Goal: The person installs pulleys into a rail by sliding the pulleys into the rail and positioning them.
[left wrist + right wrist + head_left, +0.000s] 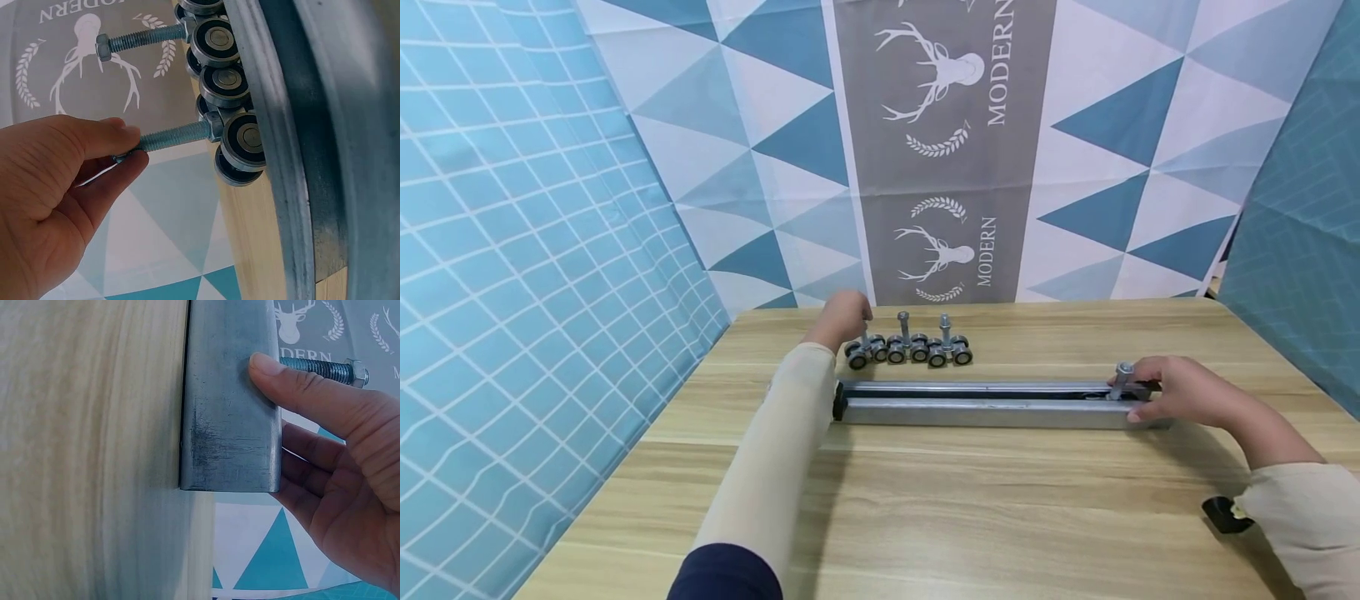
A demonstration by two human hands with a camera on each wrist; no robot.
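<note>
My left hand (841,319) pinches the upright bolt of the leftmost roller trolley (858,357) between thumb and fingers. In the left wrist view that bolt (178,135) is threaded, and its black-and-silver wheels touch or nearly touch the neighbouring trolley. Two more trolleys (907,348) (950,350) stand to its right. In front lies a long grey metal rail (985,412), slot upward. Its right end is gripped by my right hand (1193,396), thumb on the near side wall (234,437). A bolt (1122,379) sticks up from the slot there; whatever carries it inside is hidden.
A black piece (839,402) sits at the rail's left end. Beside the right sleeve, a small black object (1227,514) is seen on or just above the wooden table (1000,508). Patterned cloth (947,167) hangs behind the table's far edge.
</note>
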